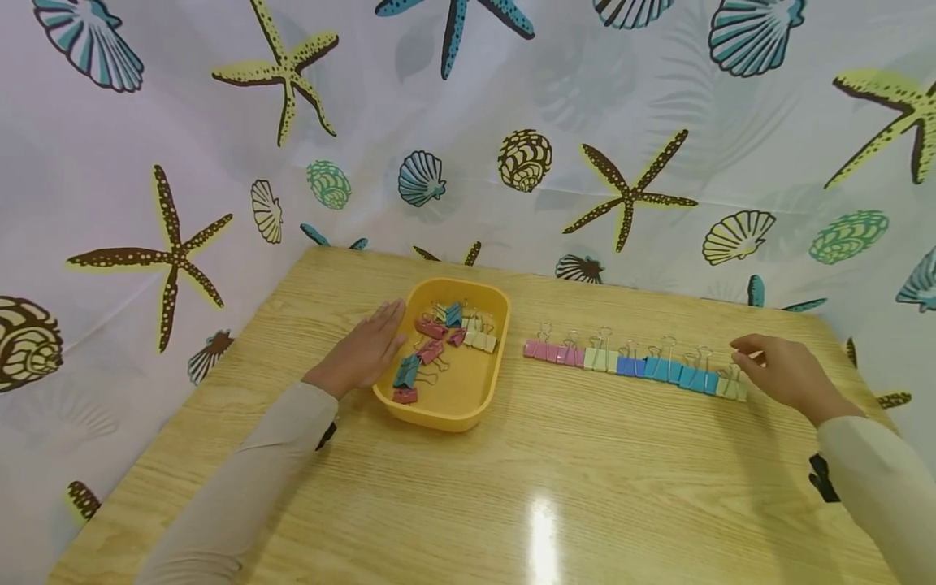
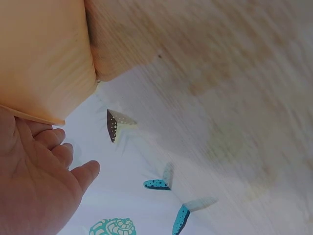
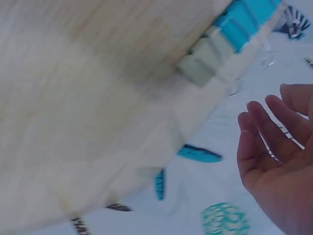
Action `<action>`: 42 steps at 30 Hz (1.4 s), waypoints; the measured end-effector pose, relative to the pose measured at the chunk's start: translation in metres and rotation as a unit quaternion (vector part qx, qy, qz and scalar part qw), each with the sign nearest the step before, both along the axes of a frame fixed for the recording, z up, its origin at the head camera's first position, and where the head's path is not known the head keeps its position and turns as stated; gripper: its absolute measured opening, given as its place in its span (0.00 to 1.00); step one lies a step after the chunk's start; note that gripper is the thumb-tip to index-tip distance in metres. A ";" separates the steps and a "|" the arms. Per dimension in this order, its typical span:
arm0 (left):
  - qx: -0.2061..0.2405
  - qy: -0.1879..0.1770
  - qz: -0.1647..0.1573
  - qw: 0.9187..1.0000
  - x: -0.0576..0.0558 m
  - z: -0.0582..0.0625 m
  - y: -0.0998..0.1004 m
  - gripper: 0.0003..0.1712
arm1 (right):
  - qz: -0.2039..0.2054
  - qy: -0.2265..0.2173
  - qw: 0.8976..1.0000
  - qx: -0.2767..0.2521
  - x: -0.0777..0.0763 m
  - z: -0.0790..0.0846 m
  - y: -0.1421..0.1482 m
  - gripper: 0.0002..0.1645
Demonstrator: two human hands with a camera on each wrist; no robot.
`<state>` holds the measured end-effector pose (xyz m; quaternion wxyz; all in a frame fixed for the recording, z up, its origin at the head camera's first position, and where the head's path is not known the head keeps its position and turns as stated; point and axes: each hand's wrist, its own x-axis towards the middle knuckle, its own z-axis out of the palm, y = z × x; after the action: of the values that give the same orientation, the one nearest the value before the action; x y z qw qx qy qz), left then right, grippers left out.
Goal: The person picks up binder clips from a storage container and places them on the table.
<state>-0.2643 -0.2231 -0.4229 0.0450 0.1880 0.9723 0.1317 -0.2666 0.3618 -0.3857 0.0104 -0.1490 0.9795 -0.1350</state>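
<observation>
At centre frame, the yellow, rounded-rectangular plastic tray (image 1: 439, 421) is touched by the straight-fingered left hand (image 1: 369, 349); at right, the multicoloured metal binder-clip row (image 1: 630, 366) is best kept unbumped by the loose-fingered, empty right hand (image 1: 790, 370).

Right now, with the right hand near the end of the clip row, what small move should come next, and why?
Probably the right hand should move toward the loose clips in the yellow tray: its fingers appear to hold nothing, the pale end clip already sits in line, and the left hand rests against the tray's side.
</observation>
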 end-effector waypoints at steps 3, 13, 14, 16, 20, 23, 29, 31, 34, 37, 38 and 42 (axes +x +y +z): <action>0.000 -0.001 0.000 1.000 0.001 0.000 -0.001 0.35 | 0.017 0.023 1.000 0.006 0.000 0.014 -0.023 0.21; 0.001 0.002 -0.002 1.000 0.002 0.002 0.001 0.35 | 0.097 0.031 0.995 -0.018 -0.007 0.070 -0.121 0.16; 0.003 0.002 -0.003 1.000 0.002 0.001 0.002 0.35 | 0.105 0.028 0.994 -0.022 -0.008 0.075 -0.131 0.16; 0.001 0.001 -0.003 1.000 0.001 0.000 0.003 0.35 | 0.120 0.021 0.992 -0.030 -0.009 0.084 -0.151 0.16; -0.006 0.002 0.001 1.000 0.002 -0.002 0.002 0.34 | 0.152 0.016 0.987 -0.048 -0.013 0.099 -0.192 0.15; -0.003 0.005 -0.001 1.000 0.001 -0.001 0.002 0.35 | 0.163 0.013 0.985 -0.060 -0.018 0.106 -0.218 0.14; -0.001 0.016 -0.006 1.000 -0.001 0.001 -0.001 0.35 | 0.152 -0.015 0.986 -0.067 -0.032 0.111 -0.264 0.15; 0.001 0.018 -0.006 1.000 -0.001 0.002 -0.002 0.35 | 0.142 -0.030 0.987 -0.062 -0.036 0.110 -0.277 0.15; 0.004 0.016 -0.007 1.000 0.000 0.004 -0.002 0.35 | 0.133 -0.049 0.988 -0.060 -0.042 0.106 -0.295 0.16; 0.003 0.014 -0.006 1.000 0.001 0.003 -0.001 0.35 | 0.118 -0.068 0.989 -0.062 -0.048 0.100 -0.309 0.16; 0.002 0.014 -0.006 1.000 0.001 0.003 -0.001 0.35 | 0.114 -0.072 0.989 -0.063 -0.049 0.098 -0.313 0.16; 0.000 0.012 -0.004 1.000 0.002 0.002 0.000 0.35 | 0.099 -0.096 0.988 -0.069 -0.055 0.089 -0.326 0.17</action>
<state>-0.2626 -0.2232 -0.4208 0.0342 0.1935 0.9720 0.1290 -0.3213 0.0355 -0.2971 0.1070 -0.2323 0.9426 -0.2146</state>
